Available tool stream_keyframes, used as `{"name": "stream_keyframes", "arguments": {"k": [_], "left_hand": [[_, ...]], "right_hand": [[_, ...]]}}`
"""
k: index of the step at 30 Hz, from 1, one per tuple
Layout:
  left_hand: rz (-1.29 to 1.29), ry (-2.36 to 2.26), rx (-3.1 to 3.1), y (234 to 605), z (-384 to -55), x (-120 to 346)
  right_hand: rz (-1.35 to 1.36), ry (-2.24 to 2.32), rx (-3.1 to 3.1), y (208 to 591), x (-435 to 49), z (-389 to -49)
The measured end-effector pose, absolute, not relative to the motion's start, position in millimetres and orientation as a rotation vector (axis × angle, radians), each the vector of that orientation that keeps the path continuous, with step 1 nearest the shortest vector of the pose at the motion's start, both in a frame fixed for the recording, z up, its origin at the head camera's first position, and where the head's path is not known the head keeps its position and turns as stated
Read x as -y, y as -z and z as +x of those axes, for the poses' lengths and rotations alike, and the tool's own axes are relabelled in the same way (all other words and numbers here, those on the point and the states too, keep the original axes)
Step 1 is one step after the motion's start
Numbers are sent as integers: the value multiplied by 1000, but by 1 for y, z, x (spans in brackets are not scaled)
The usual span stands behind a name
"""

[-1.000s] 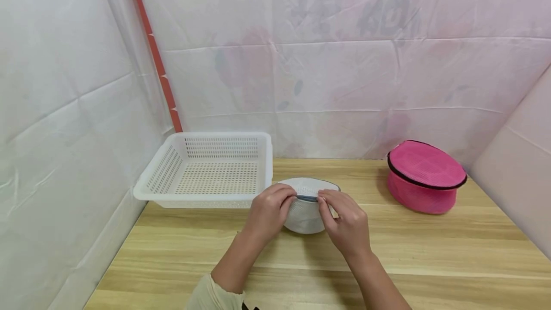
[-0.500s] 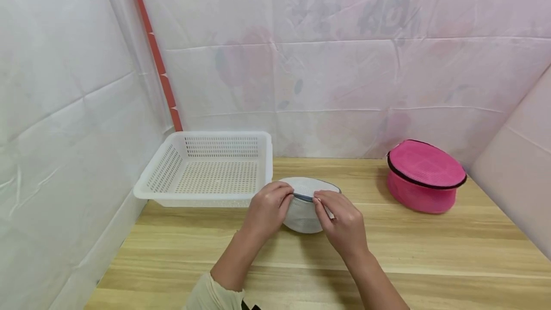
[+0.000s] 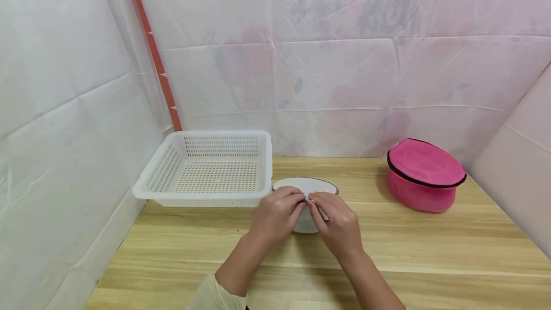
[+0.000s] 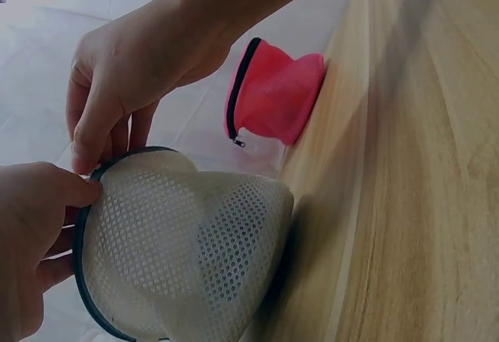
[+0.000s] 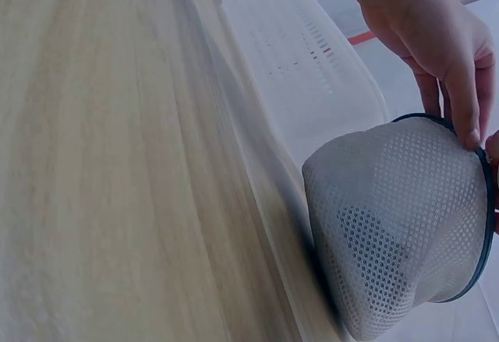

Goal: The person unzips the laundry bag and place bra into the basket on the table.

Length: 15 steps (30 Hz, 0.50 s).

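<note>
On the tabletop (image 3: pixel 430 262) we count one round white mesh bag (image 3: pixel 301 184), its dark rim (image 5: pixel 490 209) pinched by left hand (image 3: pixel 275 215) and right hand (image 3: pixel 340 224); left, one rectangular white plastic basket (image 3: pixel 202 196); right, one round pink mesh bag (image 3: pixel 424 164). The faint lettering (image 3: pixel 384 14) on the far pale sheet (image 3: pixel 336 78) we cannot read.

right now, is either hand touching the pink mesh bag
No, the left hand and right hand both pinch the white mesh bag, while the pink mesh bag stands apart from them on the table.
</note>
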<state>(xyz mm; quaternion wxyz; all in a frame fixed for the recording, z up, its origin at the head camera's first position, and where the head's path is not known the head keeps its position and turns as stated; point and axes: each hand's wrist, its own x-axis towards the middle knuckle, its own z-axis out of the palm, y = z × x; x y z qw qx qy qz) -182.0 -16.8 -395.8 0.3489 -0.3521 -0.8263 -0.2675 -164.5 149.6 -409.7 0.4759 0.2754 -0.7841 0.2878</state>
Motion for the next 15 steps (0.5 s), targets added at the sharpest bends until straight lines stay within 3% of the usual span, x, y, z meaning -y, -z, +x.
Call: {"name": "stream_keyframes", "arguments": {"k": [15], "left_hand": [[-938,728,2154,397,-179,13]], "right_hand": [[686,-713,1909,411,-147,-164]]}}
